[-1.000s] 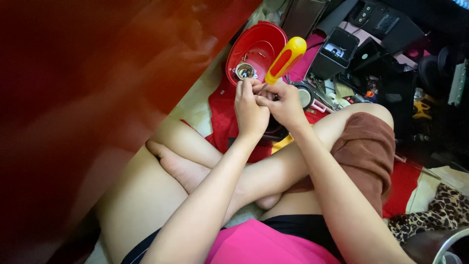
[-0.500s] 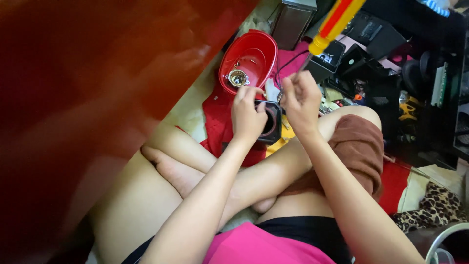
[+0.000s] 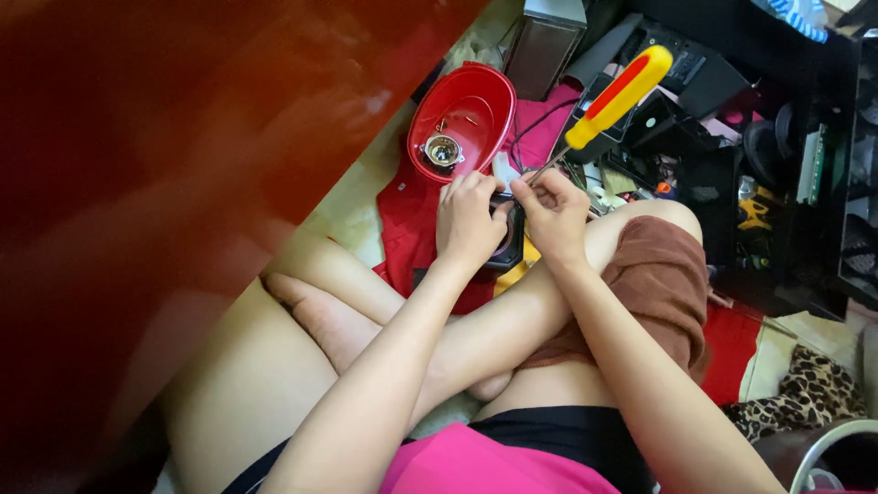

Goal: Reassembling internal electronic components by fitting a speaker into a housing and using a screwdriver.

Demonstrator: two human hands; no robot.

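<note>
My right hand pinches the metal shaft of a screwdriver with a yellow and red handle, which slants up to the right. My left hand rests beside it, fingers curled over a small black device that lies between both hands on a red cloth. The tip of the screwdriver is hidden between my fingers. Just beyond my hands stands a red plastic bowl with a small round metal part inside it.
I sit cross-legged on the floor, knees under my arms. A blurred red-brown surface fills the left half of the view. Black electronic boxes, a grey metal case and cables crowd the upper right. A leopard-print cloth lies at the lower right.
The view has shifted, so hands and bowl sit lower in frame than half a second ago. The screwdriver handle has swung further up to the right than one second ago. Both hands stay together on the device.
</note>
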